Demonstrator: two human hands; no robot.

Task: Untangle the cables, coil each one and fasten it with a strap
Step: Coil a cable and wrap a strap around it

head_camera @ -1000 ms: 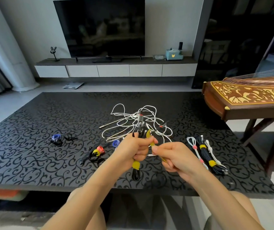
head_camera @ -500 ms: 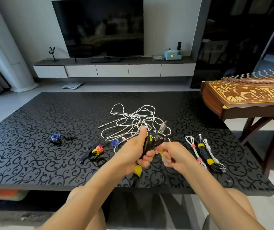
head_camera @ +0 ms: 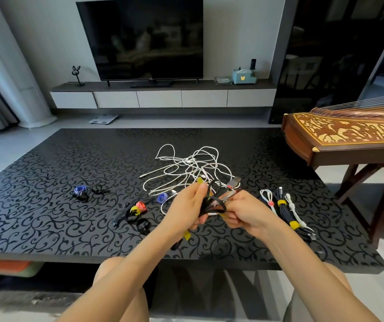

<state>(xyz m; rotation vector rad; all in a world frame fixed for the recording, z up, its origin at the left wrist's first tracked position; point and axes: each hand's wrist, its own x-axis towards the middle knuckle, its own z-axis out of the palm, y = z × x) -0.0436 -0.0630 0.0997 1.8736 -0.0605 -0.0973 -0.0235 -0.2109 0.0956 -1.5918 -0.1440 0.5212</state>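
Observation:
My left hand (head_camera: 187, 206) grips a coiled black cable (head_camera: 213, 199) above the table's near edge, with a yellow strap (head_camera: 187, 235) sticking out below the fist and another yellow end above the thumb. My right hand (head_camera: 244, 212) pinches the same bundle from the right, near its metal plugs (head_camera: 233, 183). A tangle of white cables (head_camera: 186, 169) lies on the black patterned table (head_camera: 47, 217) behind my hands. Bundled cables with yellow and pink straps (head_camera: 284, 210) lie at the right.
Loose straps lie left of my hands: a blue strap (head_camera: 80, 190), a red and yellow pile (head_camera: 137, 209), black loops (head_camera: 143, 225), another blue roll (head_camera: 162, 197). A wooden zither (head_camera: 349, 135) on a stand borders the table's right side. A TV stands beyond.
The black cable coil has tilted from upright toward the right. My right hand moved in close against the left and now pinches the coil near its plugs.

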